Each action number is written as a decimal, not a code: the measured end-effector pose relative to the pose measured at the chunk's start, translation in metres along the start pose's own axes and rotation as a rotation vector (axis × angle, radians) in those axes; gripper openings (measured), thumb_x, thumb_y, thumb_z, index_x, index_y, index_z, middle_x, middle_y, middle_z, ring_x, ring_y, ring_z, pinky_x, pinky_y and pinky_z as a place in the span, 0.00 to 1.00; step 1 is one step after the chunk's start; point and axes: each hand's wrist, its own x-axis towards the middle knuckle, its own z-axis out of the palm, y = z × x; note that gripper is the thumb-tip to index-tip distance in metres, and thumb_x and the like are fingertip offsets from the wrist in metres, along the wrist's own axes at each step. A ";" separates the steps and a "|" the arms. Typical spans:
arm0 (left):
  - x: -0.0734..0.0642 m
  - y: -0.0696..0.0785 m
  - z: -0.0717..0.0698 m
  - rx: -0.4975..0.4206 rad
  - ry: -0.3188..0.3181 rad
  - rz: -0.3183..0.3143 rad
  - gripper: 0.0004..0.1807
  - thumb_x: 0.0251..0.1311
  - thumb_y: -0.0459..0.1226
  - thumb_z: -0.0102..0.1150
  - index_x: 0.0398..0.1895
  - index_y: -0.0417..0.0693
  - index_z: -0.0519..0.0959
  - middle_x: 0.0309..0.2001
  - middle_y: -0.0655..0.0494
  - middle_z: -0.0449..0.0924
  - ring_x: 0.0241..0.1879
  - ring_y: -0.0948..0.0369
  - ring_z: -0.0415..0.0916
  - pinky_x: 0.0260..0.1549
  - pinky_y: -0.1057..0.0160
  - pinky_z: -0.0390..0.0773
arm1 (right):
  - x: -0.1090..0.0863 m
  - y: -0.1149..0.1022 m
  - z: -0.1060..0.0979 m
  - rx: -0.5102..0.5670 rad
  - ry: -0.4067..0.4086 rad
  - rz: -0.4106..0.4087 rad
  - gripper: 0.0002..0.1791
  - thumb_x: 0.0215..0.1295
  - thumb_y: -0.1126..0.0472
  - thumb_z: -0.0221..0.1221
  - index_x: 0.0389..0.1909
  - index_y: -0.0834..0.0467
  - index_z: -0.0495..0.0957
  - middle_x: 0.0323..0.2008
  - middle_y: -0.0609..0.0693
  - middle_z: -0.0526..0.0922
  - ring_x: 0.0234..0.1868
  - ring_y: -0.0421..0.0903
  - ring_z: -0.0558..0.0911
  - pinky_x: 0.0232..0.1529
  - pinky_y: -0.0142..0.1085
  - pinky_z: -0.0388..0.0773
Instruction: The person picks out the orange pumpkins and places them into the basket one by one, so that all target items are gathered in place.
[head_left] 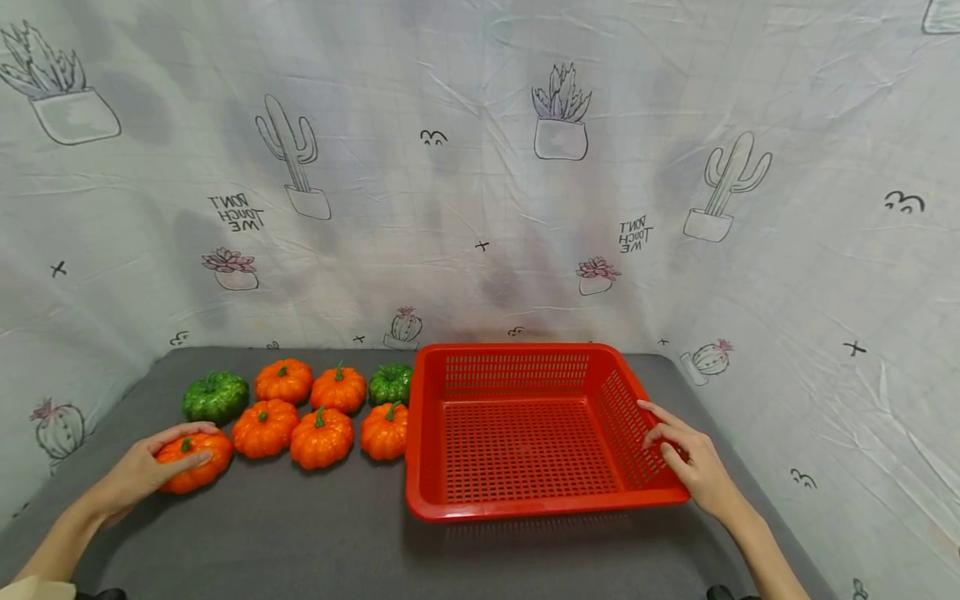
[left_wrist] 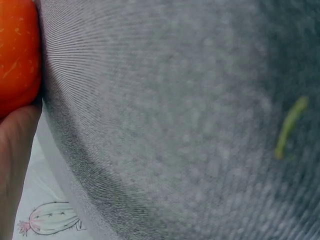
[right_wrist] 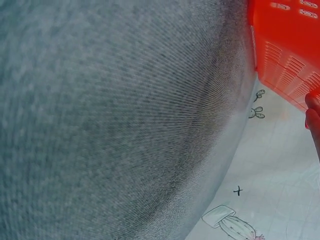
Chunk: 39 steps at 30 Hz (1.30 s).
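Held pumpkin: An orange pumpkin [head_left: 217, 468], glossy, rounded and ribbed, with paler flecks and a short green stem, is seen at the left front of the group, on the grey cloth [head_left: 330, 533], just beside another orange one.
Left hand: The pumpkin is gripped by the left hand [head_left: 153, 460], with the thumb laid across its near side and the fingers curved over its far side.
Right hand: The right side of the red basket [head_left: 540, 505] is held at the rim by the right hand [head_left: 693, 462], its fingers bent over the edge.
Basket: It is made of plastic, rectangular, with slotted walls; its gridded floor is left uncovered.
Other orange pumpkins: Five more [head_left: 322, 440] are grouped between the left hand and the basket, with green stems showing.
Green pumpkins: Two [head_left: 216, 397] are placed in the back row, one at its left end, one near the basket.
Backdrop: A pale curtain [head_left: 480, 292] is printed with potted cacti and succulents.
Writing: "DON'T TOUCH" can be made out twice on it; the short last line is less clear.
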 end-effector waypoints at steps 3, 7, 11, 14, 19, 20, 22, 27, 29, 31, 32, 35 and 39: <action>-0.001 0.001 -0.001 0.002 -0.009 -0.027 0.23 0.67 0.37 0.56 0.64 0.46 0.70 0.45 0.87 0.72 0.40 0.73 0.76 0.34 0.65 0.79 | 0.000 0.000 0.001 0.008 0.004 -0.012 0.16 0.55 0.75 0.49 0.30 0.52 0.80 0.59 0.59 0.74 0.43 0.39 0.73 0.32 0.28 0.64; 0.000 0.002 -0.001 0.042 -0.004 -0.057 0.24 0.66 0.40 0.57 0.65 0.46 0.70 0.45 0.89 0.69 0.42 0.77 0.72 0.35 0.66 0.78 | 0.000 0.000 0.001 0.023 -0.001 -0.015 0.16 0.57 0.74 0.47 0.30 0.53 0.79 0.60 0.60 0.74 0.36 0.37 0.70 0.23 0.29 0.61; 0.000 0.003 0.002 0.056 0.021 -0.024 0.24 0.66 0.40 0.58 0.64 0.43 0.70 0.46 0.89 0.69 0.42 0.79 0.71 0.34 0.68 0.78 | 0.000 0.002 0.000 0.022 -0.006 -0.009 0.15 0.58 0.74 0.47 0.30 0.54 0.79 0.60 0.60 0.74 0.40 0.37 0.70 0.26 0.30 0.62; 0.000 0.002 0.005 0.077 0.065 0.025 0.24 0.65 0.39 0.59 0.63 0.42 0.71 0.48 0.90 0.68 0.45 0.83 0.68 0.35 0.73 0.75 | 0.000 0.003 0.000 0.022 -0.005 -0.015 0.16 0.58 0.74 0.47 0.30 0.54 0.79 0.60 0.61 0.73 0.42 0.37 0.70 0.27 0.30 0.62; -0.001 0.001 0.007 0.141 0.118 0.055 0.26 0.64 0.41 0.60 0.64 0.44 0.72 0.50 0.91 0.64 0.47 0.91 0.55 0.37 0.82 0.65 | -0.001 0.003 0.001 0.027 -0.008 -0.011 0.16 0.58 0.75 0.47 0.31 0.55 0.79 0.60 0.61 0.73 0.45 0.37 0.70 0.29 0.30 0.63; -0.002 0.001 0.007 0.139 0.115 0.044 0.26 0.64 0.42 0.60 0.64 0.44 0.72 0.50 0.91 0.64 0.46 0.91 0.55 0.37 0.82 0.64 | -0.001 0.003 0.001 0.027 -0.010 -0.008 0.16 0.58 0.75 0.46 0.31 0.55 0.79 0.60 0.61 0.73 0.45 0.37 0.70 0.28 0.30 0.63; -0.002 0.001 0.006 0.134 0.106 0.019 0.27 0.64 0.42 0.60 0.65 0.45 0.71 0.49 0.90 0.63 0.47 0.88 0.55 0.37 0.82 0.65 | -0.002 0.002 0.001 0.026 -0.014 -0.001 0.16 0.59 0.75 0.46 0.31 0.54 0.79 0.60 0.61 0.73 0.45 0.37 0.70 0.29 0.30 0.63; -0.004 0.000 0.006 0.129 0.093 -0.063 0.29 0.65 0.47 0.59 0.67 0.48 0.69 0.48 0.90 0.58 0.65 0.52 0.58 0.50 0.61 0.71 | -0.002 0.000 0.001 0.017 -0.008 -0.009 0.16 0.58 0.75 0.47 0.31 0.53 0.80 0.60 0.60 0.74 0.47 0.38 0.71 0.35 0.29 0.65; -0.007 -0.001 0.006 0.116 0.108 -0.071 0.29 0.65 0.47 0.58 0.67 0.48 0.68 0.49 0.89 0.57 0.68 0.40 0.49 0.56 0.53 0.66 | -0.001 -0.001 0.001 0.016 -0.006 -0.019 0.16 0.58 0.74 0.48 0.31 0.53 0.80 0.59 0.60 0.74 0.47 0.40 0.72 0.36 0.29 0.65; -0.011 -0.001 0.004 0.106 0.142 -0.055 0.29 0.65 0.47 0.58 0.67 0.48 0.68 0.50 0.88 0.58 0.72 0.51 0.46 0.58 0.57 0.65 | 0.000 -0.001 0.001 0.019 -0.008 -0.022 0.16 0.59 0.74 0.48 0.31 0.53 0.80 0.60 0.60 0.74 0.47 0.41 0.73 0.36 0.29 0.65; -0.013 -0.001 0.003 0.098 0.162 -0.044 0.28 0.65 0.46 0.58 0.67 0.49 0.68 0.51 0.88 0.58 0.71 0.61 0.46 0.57 0.66 0.66 | 0.000 -0.001 0.001 0.019 -0.010 -0.022 0.15 0.59 0.74 0.48 0.31 0.53 0.80 0.60 0.60 0.74 0.47 0.41 0.73 0.35 0.29 0.65; -0.015 0.003 -0.002 0.089 0.204 -0.011 0.26 0.66 0.45 0.57 0.66 0.49 0.69 0.53 0.88 0.59 0.57 0.83 0.52 0.39 0.83 0.67 | 0.000 0.000 0.001 0.017 -0.017 -0.010 0.16 0.58 0.74 0.48 0.31 0.53 0.80 0.60 0.60 0.74 0.46 0.39 0.72 0.33 0.29 0.65; -0.015 0.017 -0.004 0.081 0.197 0.004 0.25 0.66 0.44 0.57 0.66 0.50 0.70 0.54 0.87 0.60 0.53 0.86 0.53 0.36 0.81 0.70 | -0.002 0.002 0.001 0.002 -0.017 -0.007 0.16 0.59 0.75 0.48 0.30 0.53 0.80 0.60 0.60 0.73 0.46 0.38 0.72 0.33 0.29 0.65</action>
